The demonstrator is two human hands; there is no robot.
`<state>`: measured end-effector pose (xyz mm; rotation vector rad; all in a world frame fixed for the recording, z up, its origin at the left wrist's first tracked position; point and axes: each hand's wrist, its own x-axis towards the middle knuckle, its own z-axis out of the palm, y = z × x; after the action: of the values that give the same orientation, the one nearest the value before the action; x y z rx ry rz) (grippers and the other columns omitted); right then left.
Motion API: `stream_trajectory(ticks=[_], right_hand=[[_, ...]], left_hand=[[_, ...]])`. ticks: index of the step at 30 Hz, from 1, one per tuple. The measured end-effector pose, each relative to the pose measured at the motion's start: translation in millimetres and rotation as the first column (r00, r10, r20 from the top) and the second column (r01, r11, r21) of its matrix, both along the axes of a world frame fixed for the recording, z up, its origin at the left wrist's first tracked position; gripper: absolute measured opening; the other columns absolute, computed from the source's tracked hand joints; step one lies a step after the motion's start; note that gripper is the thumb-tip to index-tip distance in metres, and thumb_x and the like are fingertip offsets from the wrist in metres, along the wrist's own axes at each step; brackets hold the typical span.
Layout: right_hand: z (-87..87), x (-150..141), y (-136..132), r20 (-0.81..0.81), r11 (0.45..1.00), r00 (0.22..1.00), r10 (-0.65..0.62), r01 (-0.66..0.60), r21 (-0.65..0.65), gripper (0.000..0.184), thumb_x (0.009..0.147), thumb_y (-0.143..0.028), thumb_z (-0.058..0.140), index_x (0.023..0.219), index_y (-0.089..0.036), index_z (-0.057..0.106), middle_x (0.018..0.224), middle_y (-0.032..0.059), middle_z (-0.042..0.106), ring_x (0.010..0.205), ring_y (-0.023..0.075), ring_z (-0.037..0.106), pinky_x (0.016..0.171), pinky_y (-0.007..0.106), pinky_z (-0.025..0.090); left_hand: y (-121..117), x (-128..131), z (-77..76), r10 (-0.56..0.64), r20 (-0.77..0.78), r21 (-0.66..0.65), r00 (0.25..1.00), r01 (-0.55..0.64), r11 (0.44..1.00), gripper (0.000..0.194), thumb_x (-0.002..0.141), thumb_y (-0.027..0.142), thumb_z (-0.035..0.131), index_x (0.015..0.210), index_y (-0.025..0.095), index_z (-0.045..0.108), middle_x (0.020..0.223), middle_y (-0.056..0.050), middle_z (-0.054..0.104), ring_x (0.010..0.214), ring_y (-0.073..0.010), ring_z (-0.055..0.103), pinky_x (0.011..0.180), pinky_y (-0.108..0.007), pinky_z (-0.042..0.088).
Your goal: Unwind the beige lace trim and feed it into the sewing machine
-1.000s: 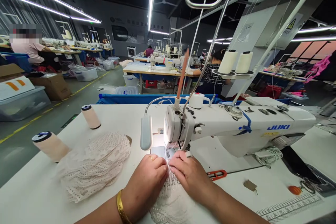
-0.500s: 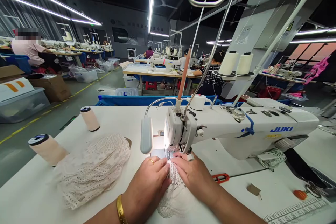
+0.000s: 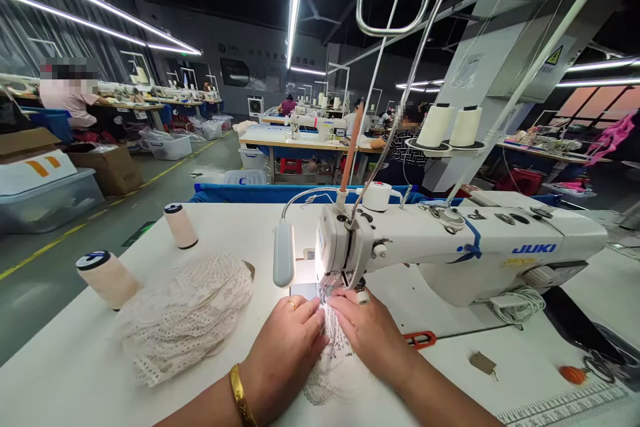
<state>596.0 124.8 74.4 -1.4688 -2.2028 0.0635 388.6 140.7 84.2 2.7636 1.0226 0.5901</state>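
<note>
My left hand (image 3: 287,343) and my right hand (image 3: 367,333) lie side by side on a strip of white lace (image 3: 333,353), fingers pressed down on it just in front of the needle of a white JUKI sewing machine (image 3: 450,247). Both hands pinch the lace at the presser foot. A gold bangle circles my left wrist. A heap of the same white lace (image 3: 185,317) rests on the white table (image 3: 60,373) to the left of my left hand. The needle itself is hidden behind my fingers.
Two cream thread cones (image 3: 107,278) (image 3: 181,225) stand at the table's left. Red thread snips (image 3: 417,339), a small tag (image 3: 483,363), an orange object (image 3: 573,374) and a printed ruler lie to the right. Other people sit at machines behind; boxes and bins line the aisle.
Both hands have slid forward toward the needle, and the lace strip has fed further under the presser foot. The view has shifted slightly to the left.
</note>
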Motion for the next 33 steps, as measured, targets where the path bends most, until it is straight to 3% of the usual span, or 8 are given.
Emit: stream_trajectory(ticks=[7, 11, 13, 16, 17, 20, 26, 33], right_hand=[[5.0, 1.9, -2.5, 0.026, 0.999, 1.000, 0.012, -0.012, 0.031, 0.027, 0.097, -0.007, 0.053, 0.100, -0.025, 0.072, 0.114, 0.0068, 0.074, 0.102, 0.0251, 0.065, 0.081, 0.034, 0.054], [25.9, 9.8, -15.7, -0.017, 0.981, 0.988, 0.153, -0.154, -0.114, 0.008, 0.097, -0.028, 0.072, 0.104, -0.024, 0.070, 0.118, 0.0052, 0.072, 0.105, 0.0269, 0.063, 0.090, 0.039, 0.054], [35.9, 13.3, -22.2, -0.060, 0.940, 0.968, 0.242, -0.250, -0.232, 0.039, 0.083, -0.045, 0.089, 0.110, -0.027, 0.068, 0.124, 0.0023, 0.069, 0.109, 0.0268, 0.062, 0.093, 0.038, 0.054], [40.7, 15.5, -25.2, -0.035, 0.922, 0.958, 0.286, -0.285, -0.261, 0.019, 0.092, -0.034, 0.081, 0.099, -0.026, 0.066, 0.117, 0.0011, 0.069, 0.105, 0.0250, 0.062, 0.089, 0.036, 0.053], [39.8, 15.4, -24.4, -0.032, 0.931, 0.959, 0.281, -0.280, -0.234, 0.008, 0.098, -0.025, 0.071, 0.094, -0.025, 0.064, 0.109, 0.0016, 0.071, 0.100, 0.0241, 0.063, 0.086, 0.036, 0.052], [34.0, 13.0, -19.4, -0.179, 0.959, 0.958, 0.223, -0.249, -0.138, 0.017, 0.104, -0.018, 0.052, 0.098, -0.025, 0.066, 0.096, 0.0023, 0.072, 0.090, 0.0228, 0.065, 0.083, 0.036, 0.052], [26.5, 3.0, -13.1, -0.604, 0.990, 0.797, 0.011, -0.095, -0.106, 0.029, 0.107, -0.046, 0.050, 0.101, -0.023, 0.066, 0.094, 0.0042, 0.074, 0.087, 0.0223, 0.069, 0.081, 0.033, 0.055], [20.3, -4.7, -13.7, -0.677, 0.992, 0.733, -0.064, -0.026, -0.121, 0.036, 0.104, -0.055, 0.053, 0.095, -0.023, 0.064, 0.077, 0.0013, 0.069, 0.069, 0.0190, 0.062, 0.066, 0.029, 0.052]], left_hand=[[-0.7, -2.1, 11.5, 0.008, -0.011, -0.102, 1.000, -0.009, 0.995, 0.011, 0.098, 0.016, 0.058, 0.103, 0.019, 0.068, 0.115, -0.008, 0.072, 0.102, -0.0302, 0.061, 0.092, -0.053, 0.055], [-5.8, -13.8, 30.0, -0.077, -0.015, -0.232, 0.997, 0.071, 0.970, 0.028, 0.083, 0.036, 0.084, 0.104, 0.021, 0.070, 0.123, -0.009, 0.068, 0.110, -0.0327, 0.059, 0.096, -0.053, 0.052], [-8.0, -18.9, 32.2, -0.111, -0.030, -0.257, 0.993, 0.099, 0.961, 0.041, 0.071, 0.040, 0.093, 0.100, 0.022, 0.070, 0.127, -0.009, 0.065, 0.112, -0.0341, 0.059, 0.096, -0.052, 0.053], [-7.5, -19.3, 23.3, -0.120, 0.019, -0.187, 0.993, 0.122, 0.975, 0.009, 0.087, 0.014, 0.069, 0.090, 0.021, 0.064, 0.118, -0.006, 0.067, 0.106, -0.0269, 0.061, 0.093, -0.043, 0.052], [-5.9, -17.4, 19.0, -0.112, 0.058, -0.156, 0.992, 0.120, 0.980, 0.015, 0.089, 0.006, 0.055, 0.087, 0.021, 0.060, 0.110, -0.005, 0.068, 0.099, -0.0236, 0.061, 0.089, -0.039, 0.052], [2.3, -7.9, 9.7, -0.053, 0.204, -0.151, 0.977, 0.085, 0.985, 0.024, 0.090, 0.003, 0.038, 0.083, 0.022, 0.050, 0.088, -0.003, 0.065, 0.079, -0.0192, 0.057, 0.072, -0.032, 0.049], [19.6, 6.9, 11.7, 0.118, 0.283, -0.302, 0.952, -0.029, 0.953, 0.017, 0.080, 0.008, 0.043, 0.086, 0.023, 0.048, 0.088, -0.002, 0.060, 0.081, -0.0199, 0.056, 0.074, -0.033, 0.048], [27.2, 6.8, 9.5, 0.157, 0.286, -0.374, 0.945, -0.041, 0.926, 0.011, 0.075, 0.011, 0.051, 0.070, 0.021, 0.050, 0.087, -0.003, 0.057, 0.084, -0.0217, 0.059, 0.075, -0.033, 0.047]])
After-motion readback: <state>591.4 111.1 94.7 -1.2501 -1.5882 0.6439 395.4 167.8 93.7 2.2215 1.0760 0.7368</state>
